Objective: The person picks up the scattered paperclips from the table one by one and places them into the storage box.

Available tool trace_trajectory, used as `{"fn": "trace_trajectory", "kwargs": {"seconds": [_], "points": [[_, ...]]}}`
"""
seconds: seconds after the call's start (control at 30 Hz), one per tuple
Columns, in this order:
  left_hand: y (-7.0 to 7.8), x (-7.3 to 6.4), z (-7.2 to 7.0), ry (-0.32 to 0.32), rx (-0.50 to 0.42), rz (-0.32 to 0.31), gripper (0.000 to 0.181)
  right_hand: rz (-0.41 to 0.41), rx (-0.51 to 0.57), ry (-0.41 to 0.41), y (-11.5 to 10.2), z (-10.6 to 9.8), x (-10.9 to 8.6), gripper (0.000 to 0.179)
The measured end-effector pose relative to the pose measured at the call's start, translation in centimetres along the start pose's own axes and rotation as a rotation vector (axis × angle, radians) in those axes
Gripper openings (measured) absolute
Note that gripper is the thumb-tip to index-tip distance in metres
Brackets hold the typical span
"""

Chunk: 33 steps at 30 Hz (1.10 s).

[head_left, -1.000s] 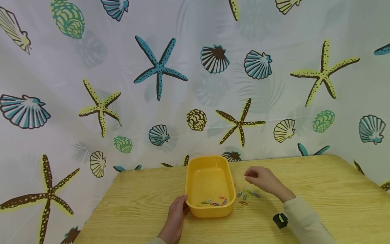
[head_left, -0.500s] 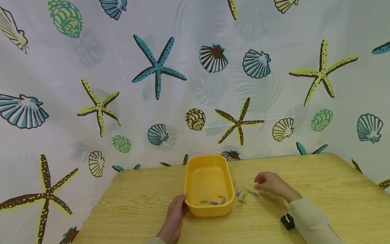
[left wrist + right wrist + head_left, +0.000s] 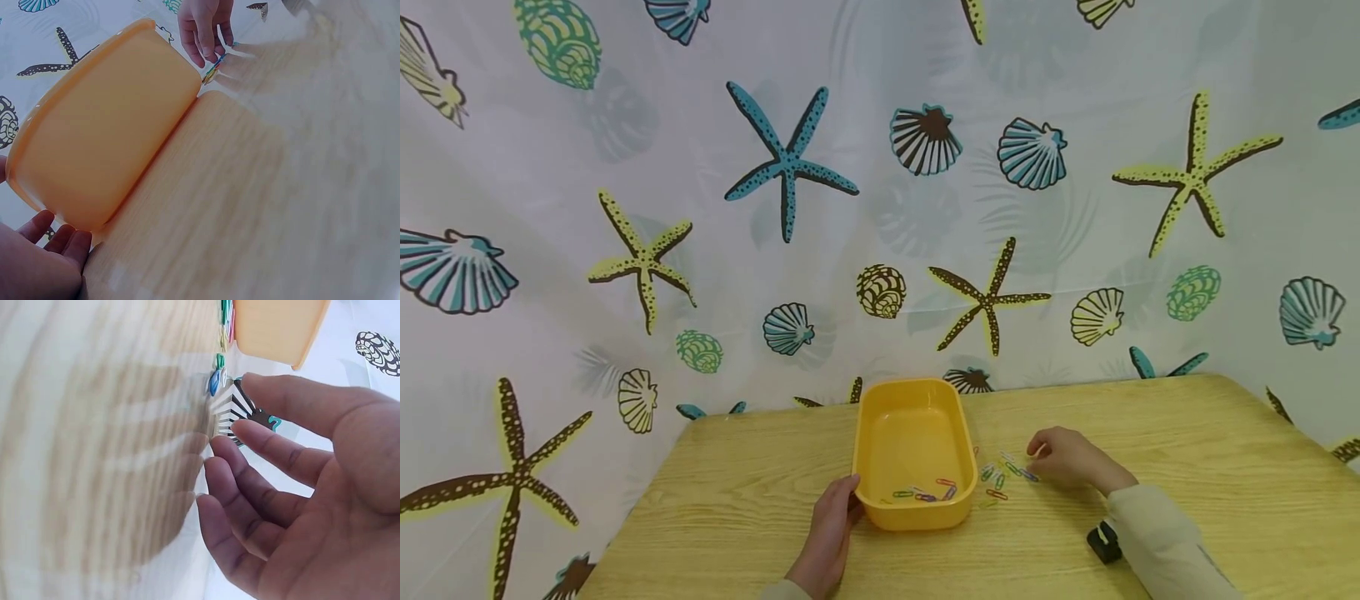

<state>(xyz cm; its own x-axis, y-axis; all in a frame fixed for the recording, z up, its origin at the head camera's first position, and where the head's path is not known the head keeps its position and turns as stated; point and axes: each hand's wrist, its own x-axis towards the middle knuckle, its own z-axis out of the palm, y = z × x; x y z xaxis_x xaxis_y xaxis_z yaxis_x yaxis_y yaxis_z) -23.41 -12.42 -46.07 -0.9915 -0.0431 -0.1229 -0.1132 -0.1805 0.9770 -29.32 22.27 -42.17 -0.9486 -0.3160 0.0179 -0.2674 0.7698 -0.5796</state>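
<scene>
A yellow plastic tray (image 3: pixel 910 518) stands on the wooden table, with several coloured paper clips (image 3: pixel 925 497) inside at its near end. My left hand (image 3: pixel 829 533) holds the tray at its near left corner, thumb at the rim and fingers against the outer wall, as the left wrist view shows. Right of the tray lies a loose group of more paper clips (image 3: pixel 1000 473). My right hand (image 3: pixel 1071 458) is just right of these, low over the table, its fingers (image 3: pixel 228 506) loosely bent and apart with nothing between them. A blue clip (image 3: pixel 214 382) lies ahead of the thumb.
A small black object (image 3: pixel 1103 542) shows beside the right sleeve, partly hidden by it. The wooden table (image 3: pixel 737 483) runs back to a hanging cloth (image 3: pixel 850 275) printed with shells and starfish.
My right hand has moved right and slightly toward me, from beside the tray to the right edge of the loose clips. The left hand has stayed on the tray.
</scene>
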Motion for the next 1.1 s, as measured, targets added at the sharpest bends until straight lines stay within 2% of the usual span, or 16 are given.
{"fn": "trace_trajectory", "kwargs": {"seconds": [0.4,0.63,1.1], "points": [[-0.1,-0.04,-0.05,0.017,-0.003,0.009,0.048,0.022,-0.018,0.002,-0.16,0.01,0.44,0.02],[0.03,-0.15,0.18,0.021,0.0,0.006,0.047,-0.007,-0.002,-0.018,-0.24,-0.07,0.3,0.009],[0.07,-0.18,0.09,0.027,-0.007,0.007,0.047,-0.035,0.029,-0.003,0.54,-0.17,0.27,0.005]]}}
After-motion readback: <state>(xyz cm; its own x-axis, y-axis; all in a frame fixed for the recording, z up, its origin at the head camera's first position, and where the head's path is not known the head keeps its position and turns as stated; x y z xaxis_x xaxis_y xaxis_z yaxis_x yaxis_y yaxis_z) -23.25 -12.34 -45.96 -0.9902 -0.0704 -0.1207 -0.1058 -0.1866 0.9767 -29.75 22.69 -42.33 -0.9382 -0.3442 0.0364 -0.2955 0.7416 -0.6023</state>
